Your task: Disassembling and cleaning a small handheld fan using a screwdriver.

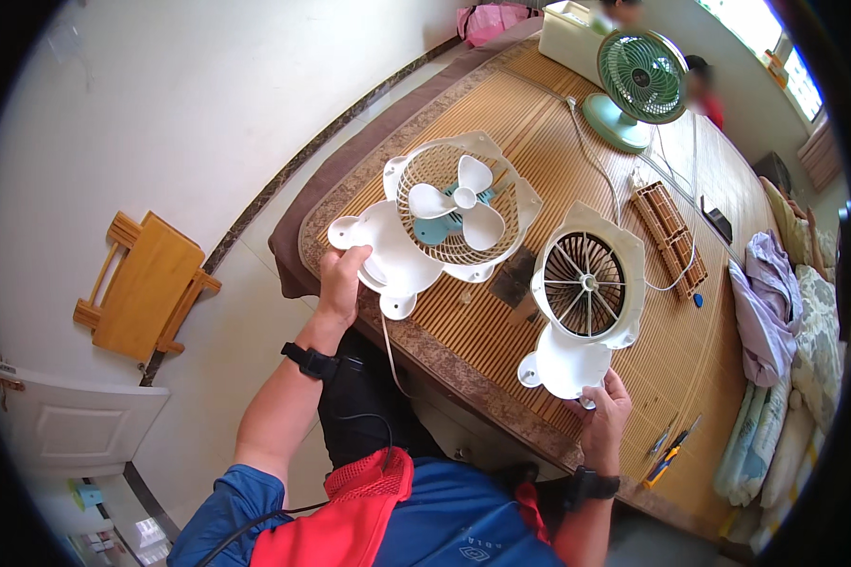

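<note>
My left hand [340,286] grips the near lobed end of a white fan housing half [394,253], thumb on top. Inside its round mesh sit white three-bladed fan blades [464,197] over a teal part, and a white cord [390,352] hangs below it. My right hand [607,413] is closed on the near end of a second white fan housing half [574,367]. That half has a round opening with a dark radial grille [588,283]. The two halves are apart, both over the bamboo mat [482,331]. My fingers under each are partly hidden.
A green desk fan [643,76] stands at the far end, with people behind it. To the right lie a brown slatted bamboo piece [669,236], a black phone [717,219], a yellow-handled screwdriver [669,460] and folded cloths [764,302]. A wooden stool [149,283] is at left.
</note>
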`<state>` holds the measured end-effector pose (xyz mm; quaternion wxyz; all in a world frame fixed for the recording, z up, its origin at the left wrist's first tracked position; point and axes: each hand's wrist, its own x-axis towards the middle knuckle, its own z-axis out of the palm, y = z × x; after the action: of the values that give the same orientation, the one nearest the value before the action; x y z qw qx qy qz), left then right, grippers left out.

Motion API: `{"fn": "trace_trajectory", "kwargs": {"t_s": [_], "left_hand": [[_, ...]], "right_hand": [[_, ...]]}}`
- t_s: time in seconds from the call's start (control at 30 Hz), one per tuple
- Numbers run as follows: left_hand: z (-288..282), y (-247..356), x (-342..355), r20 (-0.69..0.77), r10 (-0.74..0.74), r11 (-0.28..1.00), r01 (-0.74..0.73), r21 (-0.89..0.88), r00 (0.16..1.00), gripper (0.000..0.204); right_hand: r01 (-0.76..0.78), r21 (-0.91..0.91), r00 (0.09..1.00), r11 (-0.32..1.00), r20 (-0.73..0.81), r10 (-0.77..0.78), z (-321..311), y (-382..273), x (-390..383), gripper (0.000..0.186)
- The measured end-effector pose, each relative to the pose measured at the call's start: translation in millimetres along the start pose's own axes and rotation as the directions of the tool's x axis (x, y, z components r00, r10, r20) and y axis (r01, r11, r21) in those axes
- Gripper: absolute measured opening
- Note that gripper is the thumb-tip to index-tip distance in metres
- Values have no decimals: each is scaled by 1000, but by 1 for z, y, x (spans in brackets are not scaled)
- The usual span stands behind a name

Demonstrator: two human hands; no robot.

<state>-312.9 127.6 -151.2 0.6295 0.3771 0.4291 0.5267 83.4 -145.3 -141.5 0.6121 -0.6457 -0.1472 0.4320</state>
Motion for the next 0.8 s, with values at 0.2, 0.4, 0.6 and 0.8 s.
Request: {"fn": "trace_trajectory", "kwargs": {"t_s": [0.2,0.4,0.6,0.8], "left_hand": [[21,-2,-14,44,-59,992,64,-110,997,50],[11,-17,-14,57,-59,990,66,-128,997,50],[11,-26,-15,45,-2,987,9,-163,999,50],[8,-24,-15,56,-32,983,41,-181,998,49]], "right_hand": [[-10,16,1000,1000,-7,10,-2,1,0,48],[-15,29,1000,999,2,15,-2,2,0,47],[22,17,1000,1000,-22,-21,-1,0,-1,47],[35,-7,999,999,-28,-35,-5,3,-1,50]]}}
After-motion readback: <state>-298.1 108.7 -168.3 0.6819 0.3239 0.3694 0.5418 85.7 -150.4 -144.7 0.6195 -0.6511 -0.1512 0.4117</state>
